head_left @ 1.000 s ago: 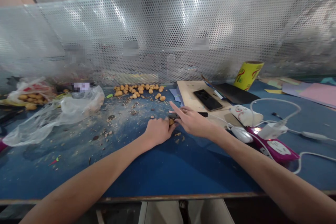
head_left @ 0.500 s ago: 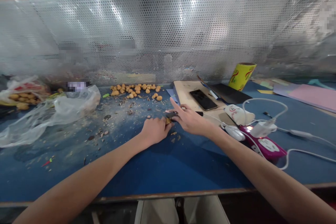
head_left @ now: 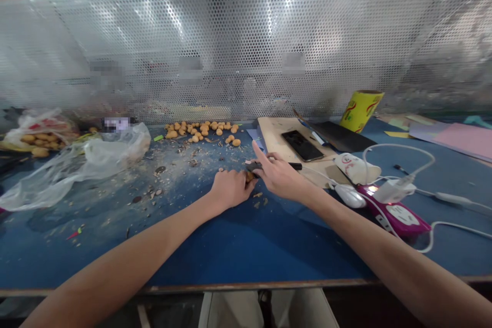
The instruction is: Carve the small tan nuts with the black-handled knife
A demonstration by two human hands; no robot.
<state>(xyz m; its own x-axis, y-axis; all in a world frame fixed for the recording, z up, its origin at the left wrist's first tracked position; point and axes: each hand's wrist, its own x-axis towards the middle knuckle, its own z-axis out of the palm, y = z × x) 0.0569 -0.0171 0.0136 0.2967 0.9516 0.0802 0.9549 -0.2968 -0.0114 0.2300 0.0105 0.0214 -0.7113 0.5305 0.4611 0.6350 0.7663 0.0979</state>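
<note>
My left hand is closed around a small yellow-brown potato, pressing it low over the blue table; most of it is hidden by my fingers. My right hand is wrapped round a black-handled knife, its index finger stretched out. The grey end of that knife lies against the potato's top, though the exact blade shape is hard to make out. Bits of peel lie just under the hands. Beyond them, a row of small potatoes is spread near the perforated metal panel.
To the left are a crumpled clear plastic bag and a bag of potatoes. Crumbs litter the table. At right: phone, cardboard, yellow roll, white cup, purple power strip with white cables.
The view has shifted slightly, so everything on the table sits a little further right. Both hands keep the same hold, potato and knife staying together.
</note>
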